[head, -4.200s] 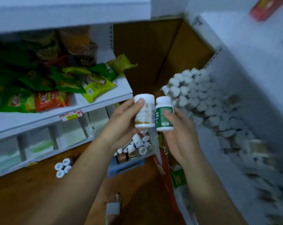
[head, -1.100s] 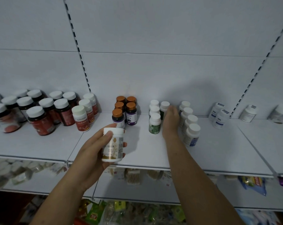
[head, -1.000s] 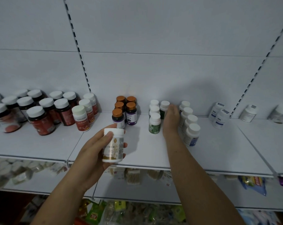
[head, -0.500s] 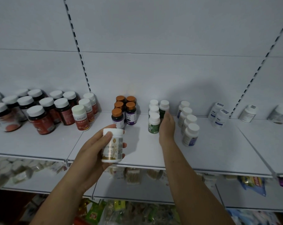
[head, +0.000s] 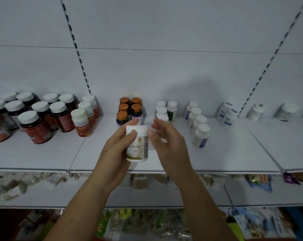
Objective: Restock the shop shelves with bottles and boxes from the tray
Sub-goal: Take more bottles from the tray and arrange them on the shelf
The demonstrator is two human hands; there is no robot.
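Observation:
My left hand (head: 117, 150) grips a white bottle with a gold label (head: 137, 145) upright in front of the white shelf (head: 225, 153). My right hand (head: 168, 145) hovers just right of that bottle, fingers loosely spread, holding nothing; whether it touches the bottle I cannot tell. Behind the hands stands a group of white-capped green-label bottles (head: 171, 110), partly hidden by my fingers.
Dark red bottles with white caps (head: 36, 126) crowd the shelf's left. Copper-capped dark bottles (head: 129, 108) stand mid-shelf, a row of white blue-label bottles (head: 199, 131) to the right, more white bottles (head: 227, 113) further right. Packets fill the lower shelves (head: 258, 181).
My right hand has come back from the green-label bottles on the shelf to beside the gold-label bottle. My left hand has raised that bottle toward the middle.

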